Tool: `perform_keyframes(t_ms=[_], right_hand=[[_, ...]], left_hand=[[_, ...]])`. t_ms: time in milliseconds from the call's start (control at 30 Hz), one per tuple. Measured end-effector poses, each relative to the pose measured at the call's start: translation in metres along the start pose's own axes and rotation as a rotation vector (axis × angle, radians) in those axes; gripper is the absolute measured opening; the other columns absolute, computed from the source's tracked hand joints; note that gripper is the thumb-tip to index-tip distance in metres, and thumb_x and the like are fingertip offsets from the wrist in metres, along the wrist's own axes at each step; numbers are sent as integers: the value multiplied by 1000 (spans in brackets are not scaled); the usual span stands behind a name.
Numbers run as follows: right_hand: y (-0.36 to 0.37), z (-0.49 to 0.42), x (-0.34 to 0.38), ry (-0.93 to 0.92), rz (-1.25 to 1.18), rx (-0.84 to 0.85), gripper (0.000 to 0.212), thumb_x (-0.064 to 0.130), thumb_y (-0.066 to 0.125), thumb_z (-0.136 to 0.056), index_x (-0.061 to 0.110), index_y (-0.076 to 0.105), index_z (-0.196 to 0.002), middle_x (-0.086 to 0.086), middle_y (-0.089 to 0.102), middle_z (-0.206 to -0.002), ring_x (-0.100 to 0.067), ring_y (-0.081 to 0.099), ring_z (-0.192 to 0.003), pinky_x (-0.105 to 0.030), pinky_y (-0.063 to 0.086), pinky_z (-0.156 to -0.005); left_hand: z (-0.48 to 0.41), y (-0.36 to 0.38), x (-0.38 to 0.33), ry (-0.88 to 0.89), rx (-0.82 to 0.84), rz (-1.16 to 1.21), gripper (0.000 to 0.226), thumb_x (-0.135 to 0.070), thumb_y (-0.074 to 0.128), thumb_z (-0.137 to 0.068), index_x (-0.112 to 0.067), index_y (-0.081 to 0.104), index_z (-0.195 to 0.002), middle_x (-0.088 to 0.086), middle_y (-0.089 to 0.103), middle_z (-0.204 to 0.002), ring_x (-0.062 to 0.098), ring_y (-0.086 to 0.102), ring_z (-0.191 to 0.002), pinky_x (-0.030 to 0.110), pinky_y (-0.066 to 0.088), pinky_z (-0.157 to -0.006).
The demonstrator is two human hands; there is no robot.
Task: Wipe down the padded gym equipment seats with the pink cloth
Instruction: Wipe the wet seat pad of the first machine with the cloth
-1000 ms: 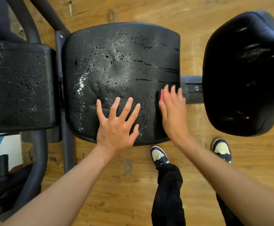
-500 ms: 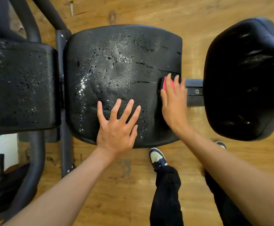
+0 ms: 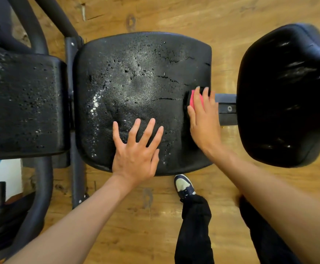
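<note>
A cracked, wet black padded seat (image 3: 136,82) fills the middle of the head view. My left hand (image 3: 136,149) lies flat on its near part, fingers spread and straight. My right hand (image 3: 203,119) presses the pink cloth (image 3: 195,101) against the seat's right edge with straight fingers; most of the cloth is hidden under them. A second black pad (image 3: 22,103) sits to the left. A glossy rounded black seat (image 3: 288,96) sits to the right.
A metal bar (image 3: 228,109) with a bolt joins the middle seat to the right one. Dark frame tubes (image 3: 41,35) run at the left. Wooden floor (image 3: 136,216) lies below, with my shoe (image 3: 183,185) and dark trouser legs near the seat's front edge.
My right hand has slid the pink cloth away from me along the seat's right edge. My left hand has stayed flat on the seat.
</note>
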State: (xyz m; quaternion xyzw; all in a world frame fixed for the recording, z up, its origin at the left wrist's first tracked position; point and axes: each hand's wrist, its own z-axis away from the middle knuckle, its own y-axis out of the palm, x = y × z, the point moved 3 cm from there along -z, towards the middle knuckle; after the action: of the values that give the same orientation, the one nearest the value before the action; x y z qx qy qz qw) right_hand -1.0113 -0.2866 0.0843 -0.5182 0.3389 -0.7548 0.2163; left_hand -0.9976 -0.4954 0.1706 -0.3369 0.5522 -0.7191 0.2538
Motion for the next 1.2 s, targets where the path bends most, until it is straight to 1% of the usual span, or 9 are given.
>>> perform_keyframes(t_ms=[100, 333, 467, 600, 700, 867, 1033, 1100, 1200], right_hand=[[1, -11, -4, -16, -1, -25, 56, 38, 23, -109, 19, 17, -161, -13, 15, -167, -32, 3, -156, -52, 13, -125], [6, 129, -24, -125, -12, 116, 56, 35, 27, -108, 29, 7, -160, -6, 4, -170, -24, -6, -156, -51, 10, -126], [2, 37, -21, -131, -33, 85, 58, 41, 21, -107, 18, 21, -160, -15, 15, -167, -33, 3, -156, -55, 14, -124], [-15, -90, -10, -82, -8, -21, 60, 39, 20, -107, 12, 21, -160, -25, 18, -164, -43, 10, -152, -57, 16, -122], [-21, -123, -10, -68, 0, -56, 59, 37, 24, -107, 12, 19, -160, -24, 17, -165, -42, 9, -153, -55, 15, -123], [4, 1, -18, -138, -36, -11, 57, 39, 23, -108, 16, 24, -160, -13, 20, -166, -34, 7, -155, -53, 14, -124], [4, 138, -27, -170, -28, 145, 55, 37, 25, -108, 28, 12, -160, -1, 7, -170, -23, -4, -157, -49, 9, -126], [1, 118, -27, -175, -29, 157, 55, 40, 23, -108, 26, 16, -161, -3, 10, -169, -22, -4, -157, -48, 10, -126], [2, 24, -19, -132, -17, 107, 62, 46, 12, -108, 16, 23, -160, -11, 18, -167, -32, 6, -156, -54, 16, -123]], left_hand=[[0, -1, 0, 1, -1, 15, 60, -40, 53, -98, -23, 49, -155, 7, 40, -165, 42, 42, -145, 82, 16, -111], [0, -1, 0, 1, -2, 1, 59, -39, 53, -98, -22, 49, -155, 7, 40, -165, 42, 41, -145, 82, 17, -111], [0, -1, -1, -2, -22, 7, 59, -37, 54, -97, -22, 51, -154, 6, 42, -164, 41, 41, -144, 83, 18, -111], [1, 1, -1, 3, -38, 15, 59, -37, 54, -97, -22, 52, -153, 6, 43, -163, 40, 40, -144, 82, 17, -111], [1, 0, -1, -1, -42, 14, 59, -36, 55, -97, -22, 52, -154, 6, 42, -164, 40, 41, -144, 82, 17, -112], [0, -1, -1, -3, -36, 17, 59, -36, 55, -97, -22, 52, -154, 7, 43, -164, 40, 41, -144, 81, 17, -112], [1, -2, -1, -14, -46, 37, 59, -37, 54, -97, -22, 52, -154, 6, 44, -163, 39, 43, -144, 81, 18, -113], [0, -2, 0, -14, -54, 37, 59, -37, 55, -97, -23, 52, -154, 6, 44, -163, 39, 44, -144, 81, 18, -113], [1, -1, 0, -15, -65, 40, 59, -37, 56, -96, -23, 53, -153, 6, 44, -163, 39, 43, -143, 81, 19, -113]])
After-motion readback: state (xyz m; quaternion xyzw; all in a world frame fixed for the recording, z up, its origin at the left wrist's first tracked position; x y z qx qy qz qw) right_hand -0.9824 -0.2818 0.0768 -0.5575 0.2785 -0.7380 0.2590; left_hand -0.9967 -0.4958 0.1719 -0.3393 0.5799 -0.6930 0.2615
